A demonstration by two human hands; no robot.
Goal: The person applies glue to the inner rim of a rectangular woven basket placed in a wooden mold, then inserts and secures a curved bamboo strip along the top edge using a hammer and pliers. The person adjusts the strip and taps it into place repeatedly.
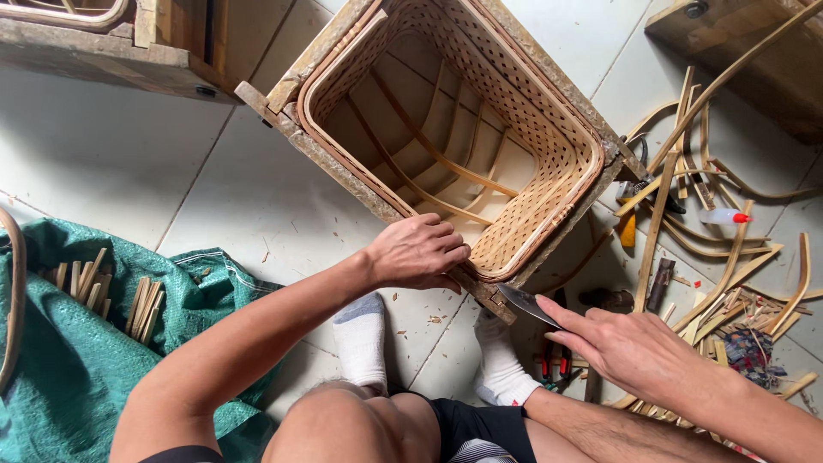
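A woven cane basket [549, 120] sits inside a square wooden frame [334, 154] on the tiled floor in front of me. My left hand [417, 253] rests on the near rim of the basket and frame, fingers curled over the edge. My right hand [630, 347] holds a knife with a dark metal blade [525, 303], whose tip points at the near corner of the frame. My two feet in white socks [363, 343] rest on the floor just below the frame.
A pile of curved cane strips [711, 223] lies at the right, with a small bottle with a red cap [724, 217] and hand tools among them. A green sack [77, 360] holding short wooden sticks lies at the left. Wooden blocks stand top left and top right.
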